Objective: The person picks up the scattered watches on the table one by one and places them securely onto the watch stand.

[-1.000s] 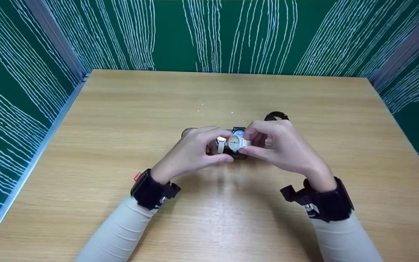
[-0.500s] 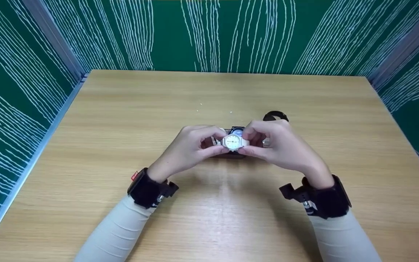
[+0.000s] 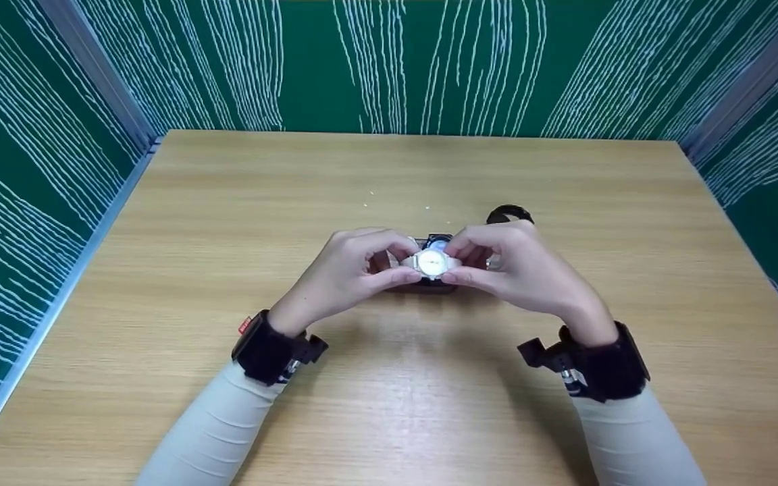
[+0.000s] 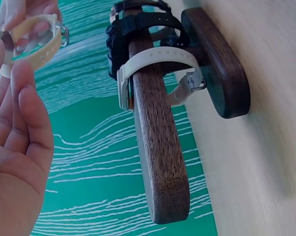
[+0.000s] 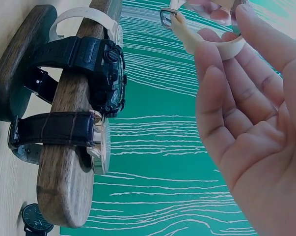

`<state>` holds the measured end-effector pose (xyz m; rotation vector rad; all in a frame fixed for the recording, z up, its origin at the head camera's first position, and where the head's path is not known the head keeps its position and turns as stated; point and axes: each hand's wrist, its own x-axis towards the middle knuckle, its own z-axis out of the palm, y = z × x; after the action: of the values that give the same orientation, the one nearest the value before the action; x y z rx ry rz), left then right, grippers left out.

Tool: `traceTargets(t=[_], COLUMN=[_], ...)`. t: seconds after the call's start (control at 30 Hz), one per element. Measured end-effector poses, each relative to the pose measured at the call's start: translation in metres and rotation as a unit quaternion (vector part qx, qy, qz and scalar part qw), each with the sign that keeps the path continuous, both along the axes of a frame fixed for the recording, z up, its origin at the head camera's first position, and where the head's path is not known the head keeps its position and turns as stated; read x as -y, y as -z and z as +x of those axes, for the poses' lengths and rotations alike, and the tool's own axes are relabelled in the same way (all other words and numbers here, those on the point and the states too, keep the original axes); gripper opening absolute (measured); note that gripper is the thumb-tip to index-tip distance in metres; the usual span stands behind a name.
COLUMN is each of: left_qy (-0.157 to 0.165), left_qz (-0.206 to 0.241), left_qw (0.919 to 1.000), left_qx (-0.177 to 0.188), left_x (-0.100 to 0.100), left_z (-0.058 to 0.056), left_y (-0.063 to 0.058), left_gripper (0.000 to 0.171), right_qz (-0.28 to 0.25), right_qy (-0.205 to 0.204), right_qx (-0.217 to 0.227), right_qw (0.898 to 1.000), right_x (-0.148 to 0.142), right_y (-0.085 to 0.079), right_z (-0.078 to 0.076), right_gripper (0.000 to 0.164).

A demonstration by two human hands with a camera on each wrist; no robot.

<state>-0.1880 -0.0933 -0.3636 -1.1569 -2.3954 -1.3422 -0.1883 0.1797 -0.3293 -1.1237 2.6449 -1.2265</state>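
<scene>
A wristwatch with a cream-white strap [image 3: 431, 262] is held up between both hands, its dial towards the head camera. My left hand [image 3: 352, 273] pinches its left side with thumb and fingers. My right hand [image 3: 521, 270] pinches the opposite side the same way. In the left wrist view the strap [image 4: 42, 56] forms a loop with a metal buckle. Just beyond the hands is a dark wooden watch stand [image 4: 160, 147]. On its bar hang a white-strapped watch [image 4: 157, 58], a chunky black watch [image 5: 89, 64] and a dark leather-strapped watch [image 5: 57, 129]. In the head view, the hands hide much of the stand.
Another black watch [image 3: 509, 214] lies on the wooden table [image 3: 281, 182] behind my right hand. Small white specks [image 3: 427, 207] dot the tabletop beyond the stand. Green panels with white lines [image 3: 321, 67] border the table at the back and sides.
My left hand, apart from the held watch a second ago, has closed in and pinches it. The watch has shifted slightly left and its dial has turned up towards the head camera.
</scene>
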Motion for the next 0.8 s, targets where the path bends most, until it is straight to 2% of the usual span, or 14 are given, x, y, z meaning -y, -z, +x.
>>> traceTargets(t=[0.4, 0.67, 0.8], left_qy=[-0.029, -0.043, -0.039], left_qz=[-0.007, -0.017, -0.017], left_qw=[0.9985, 0.9966, 0.9965], left_qx=[-0.047, -0.068, -0.072], left_x=[-0.0012, -0.0014, -0.0018], left_z=[-0.0003, 0.001, 0.0018], left_y=[0.0015, -0.0002, -0.0008], left_gripper=[0.022, 0.021, 0.019], right_qz=[0.002, 0.006, 0.006], right_qy=[0.02, 0.026, 0.028], right_qx=[-0.032, -0.025, -0.02], right_qw=[0.999, 0.999, 0.999], right_x=[0.0013, 0.0021, 0.0026], right_y=[0.0017, 0.0033, 0.004], right_z=[-0.0014, -0.0021, -0.002], right_gripper=[0.014, 0.013, 0.013])
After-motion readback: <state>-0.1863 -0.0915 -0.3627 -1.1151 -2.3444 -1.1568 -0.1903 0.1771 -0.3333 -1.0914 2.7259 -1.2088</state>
